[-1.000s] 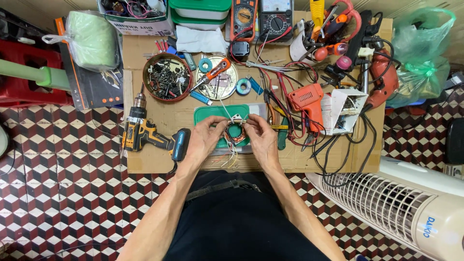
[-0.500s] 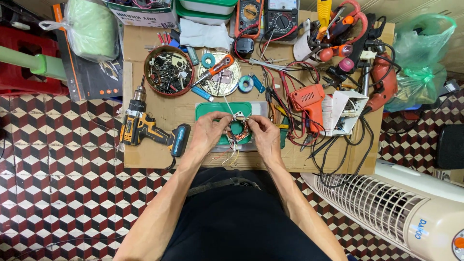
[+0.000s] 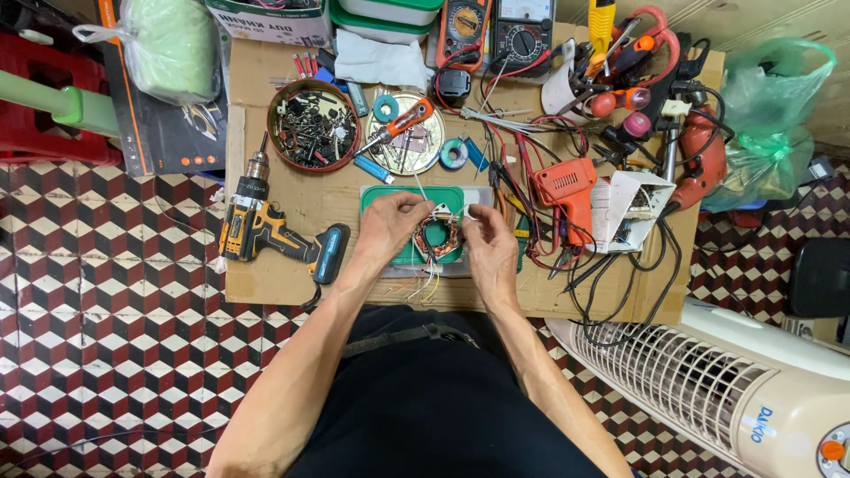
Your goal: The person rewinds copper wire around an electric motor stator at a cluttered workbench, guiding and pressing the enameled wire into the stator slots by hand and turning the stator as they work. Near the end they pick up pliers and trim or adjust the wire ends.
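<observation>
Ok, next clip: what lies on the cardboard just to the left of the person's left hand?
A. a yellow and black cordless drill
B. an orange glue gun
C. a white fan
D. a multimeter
A: the yellow and black cordless drill lies on the cardboard beside the left hand, which with the right hand works on the copper-wound motor stator over the green tray.

Printed cardboard box [image 3: 266, 19] at the table's far left edge, two multimeter screens [image 3: 500, 11] beside it, white open carton [image 3: 633, 208] at right, fan label [image 3: 763, 425] lower right.
</observation>
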